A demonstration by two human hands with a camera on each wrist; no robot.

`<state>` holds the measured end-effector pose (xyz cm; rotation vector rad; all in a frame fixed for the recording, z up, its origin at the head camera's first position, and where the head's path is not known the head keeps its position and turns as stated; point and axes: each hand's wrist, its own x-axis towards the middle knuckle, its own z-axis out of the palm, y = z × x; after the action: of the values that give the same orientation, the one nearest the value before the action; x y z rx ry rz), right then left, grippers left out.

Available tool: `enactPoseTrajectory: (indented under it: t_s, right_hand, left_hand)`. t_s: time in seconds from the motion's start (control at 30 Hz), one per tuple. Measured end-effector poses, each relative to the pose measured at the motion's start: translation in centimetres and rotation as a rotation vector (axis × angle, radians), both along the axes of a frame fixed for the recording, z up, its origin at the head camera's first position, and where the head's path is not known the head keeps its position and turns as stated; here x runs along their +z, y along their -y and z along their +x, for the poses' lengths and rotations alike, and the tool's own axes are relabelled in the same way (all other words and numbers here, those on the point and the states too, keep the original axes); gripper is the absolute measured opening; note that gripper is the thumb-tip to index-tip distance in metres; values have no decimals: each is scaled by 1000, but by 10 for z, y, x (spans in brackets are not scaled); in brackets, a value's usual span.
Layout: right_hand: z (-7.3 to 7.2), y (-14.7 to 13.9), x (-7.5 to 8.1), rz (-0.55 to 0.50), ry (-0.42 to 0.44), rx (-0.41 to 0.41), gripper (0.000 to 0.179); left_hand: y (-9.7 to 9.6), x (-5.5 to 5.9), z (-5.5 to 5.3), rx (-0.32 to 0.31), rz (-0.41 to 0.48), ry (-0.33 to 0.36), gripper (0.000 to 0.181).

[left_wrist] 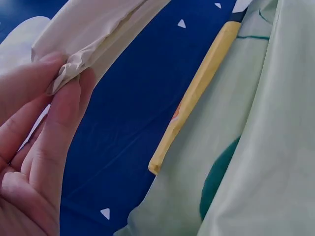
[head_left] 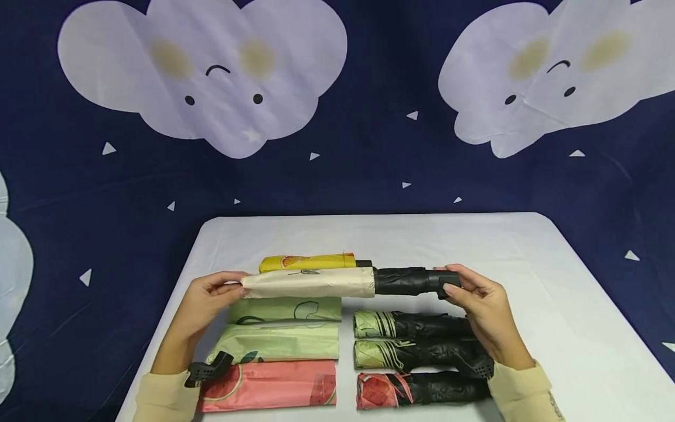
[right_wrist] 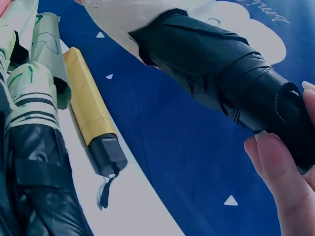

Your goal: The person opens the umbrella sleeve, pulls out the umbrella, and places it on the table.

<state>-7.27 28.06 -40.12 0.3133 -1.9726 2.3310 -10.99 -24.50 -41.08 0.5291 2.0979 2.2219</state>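
Observation:
A folded black umbrella is held level above the table, its far part inside a cream sleeve. My left hand pinches the sleeve's left end between thumb and fingers; in the left wrist view the cream fabric is bunched there. My right hand grips the black handle at the other end. In the right wrist view the wrapped black canopy comes out of the sleeve's opening. Behind the held umbrella lies a yellow-sleeved umbrella, partly hidden, with a short black handle and strap.
On the white table, two flat green sleeves and a pink watermelon sleeve lie at the left. Two green-and-black folded umbrellas and a watermelon-patterned black one lie at the right. A navy cloud-print cloth hangs behind.

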Motion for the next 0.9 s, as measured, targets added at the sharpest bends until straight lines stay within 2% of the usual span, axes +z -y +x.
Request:
enactPoseTrajectory:
  t_s: [0.2,0.4,0.6,0.73,0.83,0.9]
  right_hand:
    - [3,-15,-1,-29,10,-43,40]
    - [9,-34,-6,-140,18,-62,42]
    - [14,-55,-16,-201,43,-104,43]
    - [17,-64,-25,-182,83,-128,42]
    - [18,-69,-33,-138,126,-140,41]
    - [19,-71,-37,-98,151,-146,42]
  left_hand:
    - [13,-6,-3,57,22,20,27]
    - [27,-13,-7,110,-3,45,28]
    - [31,-17,-15,147,-11,51,27]
    - [32,-23,-17,209,-130,96,21]
    - [33,-29,-17,235,-239,115,26]
    - [33,-31,-17,240,-275,110,30]
